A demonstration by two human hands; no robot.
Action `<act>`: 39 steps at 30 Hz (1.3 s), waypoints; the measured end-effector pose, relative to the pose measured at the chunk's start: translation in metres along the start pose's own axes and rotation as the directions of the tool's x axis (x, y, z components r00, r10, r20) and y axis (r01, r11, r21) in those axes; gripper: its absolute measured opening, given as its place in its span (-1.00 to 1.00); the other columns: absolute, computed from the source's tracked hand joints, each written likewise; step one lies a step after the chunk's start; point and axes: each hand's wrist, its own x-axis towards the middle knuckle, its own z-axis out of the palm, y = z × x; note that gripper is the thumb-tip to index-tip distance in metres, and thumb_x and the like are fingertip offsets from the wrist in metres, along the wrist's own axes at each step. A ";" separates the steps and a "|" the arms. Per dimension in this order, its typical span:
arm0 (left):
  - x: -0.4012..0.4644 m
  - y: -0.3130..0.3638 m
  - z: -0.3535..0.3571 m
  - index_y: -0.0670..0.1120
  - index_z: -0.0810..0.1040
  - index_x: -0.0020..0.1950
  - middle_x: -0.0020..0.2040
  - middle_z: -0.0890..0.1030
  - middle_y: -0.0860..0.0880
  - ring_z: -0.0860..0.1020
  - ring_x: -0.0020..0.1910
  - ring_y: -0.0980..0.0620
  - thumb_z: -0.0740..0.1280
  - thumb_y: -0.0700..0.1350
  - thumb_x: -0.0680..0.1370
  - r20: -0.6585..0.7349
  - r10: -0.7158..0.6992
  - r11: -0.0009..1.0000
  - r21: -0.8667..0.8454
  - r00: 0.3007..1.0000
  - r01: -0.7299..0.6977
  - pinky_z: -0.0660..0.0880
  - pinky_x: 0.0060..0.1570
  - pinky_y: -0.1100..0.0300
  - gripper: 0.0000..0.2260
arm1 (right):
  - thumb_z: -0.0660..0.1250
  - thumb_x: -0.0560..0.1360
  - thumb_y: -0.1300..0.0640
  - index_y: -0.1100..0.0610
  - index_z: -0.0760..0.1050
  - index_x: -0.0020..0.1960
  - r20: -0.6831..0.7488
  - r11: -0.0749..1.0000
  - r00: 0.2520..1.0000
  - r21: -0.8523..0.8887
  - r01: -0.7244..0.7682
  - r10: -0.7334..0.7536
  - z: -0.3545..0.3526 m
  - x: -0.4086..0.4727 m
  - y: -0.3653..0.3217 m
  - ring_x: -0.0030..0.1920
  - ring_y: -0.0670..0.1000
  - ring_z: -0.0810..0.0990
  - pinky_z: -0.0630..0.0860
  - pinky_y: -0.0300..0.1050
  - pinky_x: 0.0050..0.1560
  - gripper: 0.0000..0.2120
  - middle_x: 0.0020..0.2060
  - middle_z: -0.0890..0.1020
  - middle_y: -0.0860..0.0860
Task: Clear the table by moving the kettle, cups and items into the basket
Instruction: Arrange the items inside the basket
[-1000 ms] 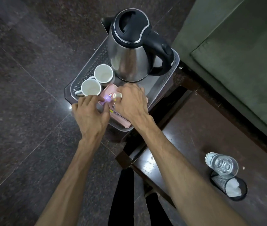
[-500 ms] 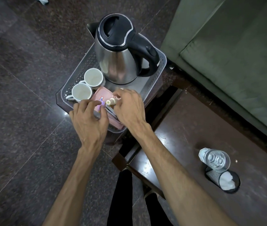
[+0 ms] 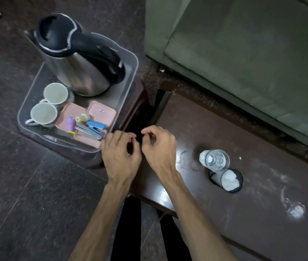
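A clear plastic basket (image 3: pixel 125 80) stands on a dark stool at the left. Inside it are a steel kettle (image 3: pixel 74 70) with a black lid and handle, two white cups (image 3: pixel 55 93) (image 3: pixel 44 113), and pink flat boxes (image 3: pixel 102 113) with a blue stapler (image 3: pixel 96 125), a purple piece and a small cream piece on top. My left hand (image 3: pixel 121 157) and my right hand (image 3: pixel 158 147) hover side by side just right of the basket's near corner, fingers loosely curled and holding nothing.
A dark wooden table (image 3: pixel 243 194) runs to the right, carrying a clear water bottle (image 3: pixel 214 160) leaning over a black mesh cup (image 3: pixel 228 180) with white tissue. A green sofa (image 3: pixel 243 53) sits behind it. Dark tiled floor lies to the left.
Both hands have let go of the small items on the pink boxes and pulled back out of the basket toward the right. The view has shifted right.
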 end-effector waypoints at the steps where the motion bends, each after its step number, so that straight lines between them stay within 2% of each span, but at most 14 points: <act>1: -0.007 0.009 0.007 -0.12 0.68 -0.07 -0.13 0.66 -0.09 0.59 -0.11 -0.22 0.44 -0.23 0.48 0.043 0.026 1.000 0.000 0.999 -0.026 0.46 -0.07 -0.13 -0.93 | 0.37 0.46 0.24 0.05 0.70 -0.05 -0.009 1.000 0.999 0.008 -0.031 0.031 -0.008 -0.005 0.012 -0.06 0.02 0.65 0.58 0.00 0.03 -0.82 -0.12 0.73 -0.06; 5: -0.036 0.048 0.041 -0.11 0.68 0.00 -0.09 0.66 -0.06 0.60 -0.08 -0.17 0.47 -0.19 0.45 0.260 0.082 0.996 -0.064 0.962 -0.067 0.52 -0.06 -0.08 -0.86 | 0.41 0.44 0.23 0.04 0.71 -0.06 -0.134 0.990 0.981 0.014 -0.138 0.138 -0.046 -0.025 0.060 -0.05 -0.01 0.67 0.60 0.00 0.06 -0.84 -0.12 0.74 -0.09; 8: -0.051 0.080 0.067 -0.12 0.63 0.22 0.14 0.65 -0.07 0.61 0.11 -0.16 0.50 -0.12 0.43 0.456 0.155 0.987 -0.112 0.876 -0.117 0.57 0.13 -0.06 -0.63 | 0.44 0.41 0.20 0.06 0.70 0.02 -0.293 0.977 0.935 -0.015 -0.214 0.200 -0.077 -0.042 0.100 0.03 0.05 0.65 0.58 0.05 0.12 -0.80 -0.04 0.73 -0.05; 12: -0.056 0.121 0.103 -0.05 0.34 0.57 0.54 0.38 -0.03 0.39 0.48 -0.07 0.51 0.02 0.40 0.654 0.252 0.967 -0.138 0.714 -0.215 0.45 0.42 -0.03 -0.23 | 0.52 0.26 0.14 0.15 0.60 0.26 -0.459 0.916 0.851 -0.165 -0.366 0.257 -0.112 -0.064 0.155 0.21 0.21 0.55 0.45 0.12 0.21 -0.44 0.23 0.63 0.10; 14: -0.055 0.139 0.121 -0.03 0.19 0.64 0.63 0.21 -0.02 0.24 0.60 -0.05 0.54 -0.01 0.36 0.723 0.303 0.944 -0.135 0.621 -0.302 0.39 0.46 -0.05 -0.08 | 0.58 0.23 0.00 0.13 0.45 0.44 -0.399 0.841 0.840 -0.243 -0.483 0.367 -0.124 -0.072 0.181 0.42 0.24 0.43 0.35 0.20 0.34 -0.18 0.45 0.47 0.15; 16: -0.055 0.154 0.139 -0.02 0.11 0.67 0.66 0.13 -0.02 0.16 0.63 -0.04 0.56 -0.06 0.33 0.775 0.330 0.912 -0.114 0.539 -0.393 0.36 0.46 -0.05 -0.01 | 0.61 0.24 -0.12 0.11 0.26 0.57 -0.276 0.775 0.831 -0.306 -0.552 0.483 -0.132 -0.078 0.204 0.55 0.25 0.27 0.24 0.28 0.45 0.02 0.57 0.29 0.19; 18: -0.056 0.167 0.152 -0.02 0.09 0.67 0.65 0.12 -0.01 0.15 0.63 -0.03 0.56 -0.09 0.35 0.822 0.312 0.892 -0.081 0.477 -0.445 0.35 0.47 -0.06 0.00 | 0.62 0.27 -0.14 0.10 0.16 0.61 -0.177 0.754 0.819 -0.322 -0.572 0.546 -0.136 -0.080 0.222 0.59 0.24 0.21 0.23 0.29 0.48 0.07 0.60 0.23 0.19; 19: -0.057 0.171 0.157 -0.02 0.09 0.67 0.64 0.15 -0.01 0.17 0.62 -0.03 0.56 -0.10 0.36 0.840 0.291 0.892 -0.065 0.458 -0.447 0.35 0.47 -0.07 -0.02 | 0.61 0.29 -0.10 0.09 0.17 0.61 -0.153 0.766 0.823 -0.305 -0.566 0.547 -0.137 -0.080 0.229 0.57 0.23 0.27 0.29 0.28 0.46 0.03 0.58 0.27 0.17; 21: -0.060 0.177 0.165 -0.03 0.15 0.66 0.57 0.25 0.00 0.27 0.55 -0.05 0.54 -0.10 0.39 0.850 0.255 0.901 -0.035 0.462 -0.433 0.39 0.46 -0.05 -0.08 | 0.59 0.30 0.00 0.07 0.24 0.56 -0.156 0.806 0.843 -0.249 -0.538 0.514 -0.141 -0.082 0.239 0.44 0.22 0.43 0.48 0.20 0.33 -0.07 0.47 0.43 0.12; 23: -0.060 0.173 0.167 -0.04 0.24 0.61 0.48 0.34 0.00 0.35 0.44 -0.06 0.55 -0.05 0.40 0.821 0.236 0.918 -0.012 0.520 -0.397 0.47 0.39 -0.03 -0.15 | 0.59 0.29 0.04 0.06 0.28 0.54 -0.186 0.829 0.854 -0.209 -0.518 0.486 -0.142 -0.080 0.239 0.36 0.21 0.49 0.56 0.14 0.23 -0.11 0.37 0.50 0.10; 27: -0.069 0.175 0.166 -0.10 0.36 0.53 0.36 0.46 -0.06 0.45 0.31 -0.11 0.56 0.05 0.35 0.750 0.235 0.932 0.007 0.618 -0.363 0.52 0.26 -0.02 -0.20 | 0.60 0.26 0.05 0.07 0.28 0.54 -0.219 0.845 0.850 -0.150 -0.514 0.478 -0.158 -0.073 0.253 0.34 0.19 0.50 0.56 0.10 0.22 -0.08 0.34 0.51 0.10; 32: -0.078 0.162 0.157 -0.15 0.44 0.45 0.26 0.52 -0.12 0.50 0.21 -0.17 0.55 -0.03 0.29 0.688 0.177 0.947 0.076 0.704 -0.313 0.56 0.20 -0.05 -0.25 | 0.63 0.25 0.06 0.05 0.23 0.59 -0.183 0.869 0.881 -0.170 -0.465 0.436 -0.167 -0.062 0.258 0.38 0.21 0.49 0.53 0.10 0.31 0.00 0.40 0.48 0.12; 35: -0.078 0.159 0.153 -0.15 0.44 0.44 0.25 0.53 -0.12 0.51 0.18 -0.16 0.54 -0.05 0.31 0.667 0.133 0.959 0.100 0.733 -0.264 0.58 0.13 -0.05 -0.28 | 0.62 0.25 0.04 0.04 0.22 0.59 -0.138 0.879 0.898 -0.193 -0.437 0.417 -0.166 -0.059 0.258 0.41 0.20 0.46 0.52 0.09 0.34 0.01 0.45 0.44 0.13; 39: -0.076 0.161 0.153 -0.17 0.38 0.52 0.33 0.50 -0.14 0.48 0.26 -0.17 0.55 -0.07 0.33 0.672 0.117 0.962 0.106 0.732 -0.251 0.54 0.20 -0.04 -0.22 | 0.63 0.26 -0.03 0.02 0.19 0.61 -0.116 0.875 0.908 -0.242 -0.420 0.404 -0.162 -0.057 0.258 0.44 0.20 0.42 0.54 0.13 0.33 0.04 0.47 0.40 0.13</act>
